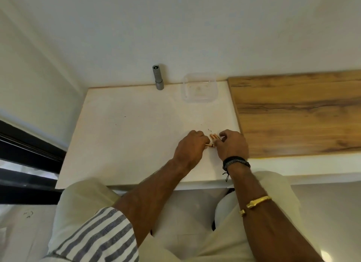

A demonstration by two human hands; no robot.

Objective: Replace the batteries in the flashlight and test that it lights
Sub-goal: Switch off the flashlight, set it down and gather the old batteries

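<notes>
Three copper-coloured cylindrical batteries (214, 136) near the white worktop (127, 144) right edge.
The left hand (190, 146) pinches one, the right hand (232, 144) two; one grey metal flashlight (158, 77) stands at the far edge.

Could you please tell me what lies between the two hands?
In the head view, batteries lie between the left hand and the right hand: the left pinches one and the right's fingers hold the others, just above the table.
</notes>
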